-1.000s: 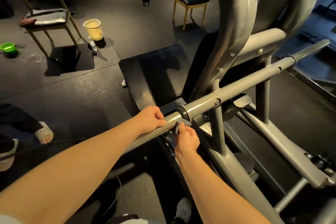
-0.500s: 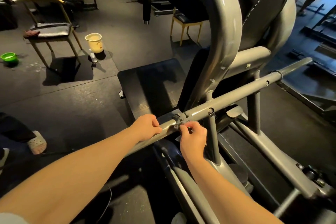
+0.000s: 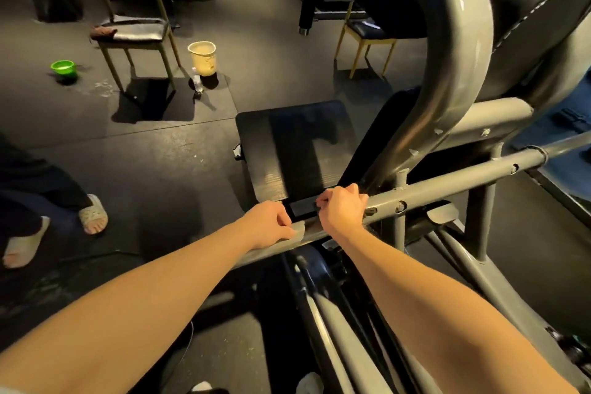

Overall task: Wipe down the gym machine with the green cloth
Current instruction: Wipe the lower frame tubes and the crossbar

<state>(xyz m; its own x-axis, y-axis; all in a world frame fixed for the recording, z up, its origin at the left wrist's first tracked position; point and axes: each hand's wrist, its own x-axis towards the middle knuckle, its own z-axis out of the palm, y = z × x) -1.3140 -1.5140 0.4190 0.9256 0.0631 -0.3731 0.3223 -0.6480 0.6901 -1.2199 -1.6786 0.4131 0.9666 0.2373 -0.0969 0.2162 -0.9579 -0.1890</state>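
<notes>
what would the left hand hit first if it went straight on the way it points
Probably the right hand, gripping the same grey bar just ahead of the left hand.

The gym machine (image 3: 457, 57) stood grey and scuffed. Its bar (image 3: 447, 188) slanted up rightward from under my left hand (image 3: 271, 224) and right hand (image 3: 342, 208), with the black pad (image 3: 297, 150) just beyond both. I couldn't see the green cloth.

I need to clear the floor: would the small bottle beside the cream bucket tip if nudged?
The bottle looks slim and stands upright, so it would probably topple easily, then roll. It seems to be clear plastic, so it is likely light; its fill level is unclear.
</notes>
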